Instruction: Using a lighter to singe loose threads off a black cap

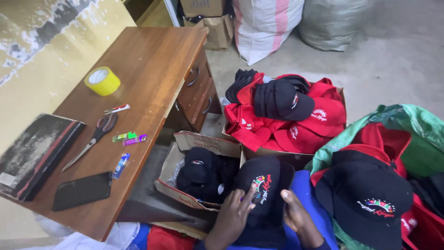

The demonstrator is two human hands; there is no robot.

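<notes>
Near bottom centre, both hands work one black cap with embroidered front panel, held over the person's lap. Left hand lies on the cap's left side, fingers spread and curled loosely against the crown; right hand grips its right edge, thumb pressed on the fabric, other fingers hidden beneath. Cap looks light and soft in the crown, likely stiffer at the front panel and brim; best taken by the brim or the crown's edge, since loose cloth will fold under pressure. Just left of it, an open cardboard box on the floor holds more black caps. Farther off, a second box is heaped with red and black caps. At right, another black cap rests on a pile spilling from a green sack. Left, the wooden tabletop carries a roll of yellow tape, scissors, small coloured lighters, a dark phone and a black book. Sacks stand at far wall.
</notes>
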